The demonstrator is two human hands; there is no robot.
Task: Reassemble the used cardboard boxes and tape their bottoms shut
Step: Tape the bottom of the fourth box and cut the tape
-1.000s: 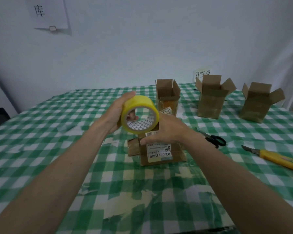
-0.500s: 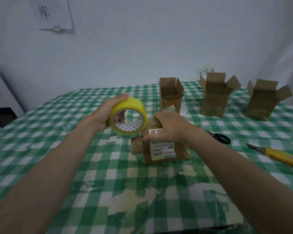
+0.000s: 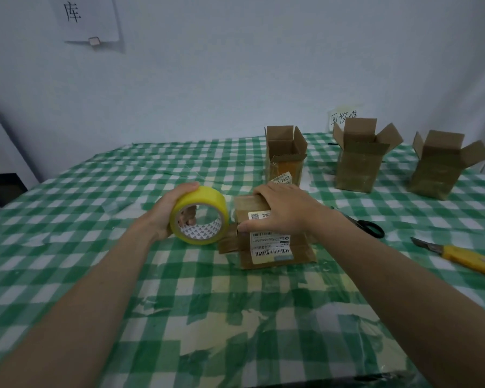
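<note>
Since the earlier frame our left hand [image 3: 163, 217], clenched on the yellow tape roll [image 3: 199, 215], has dropped beside the labelled cardboard box [image 3: 272, 247], which our right hand [image 3: 280, 212] grips to steady for taping.

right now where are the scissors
In the head view the scissors lie on the table's right side, just beyond the right forearm, between the box under the right hand and the yellow knife.
</note>
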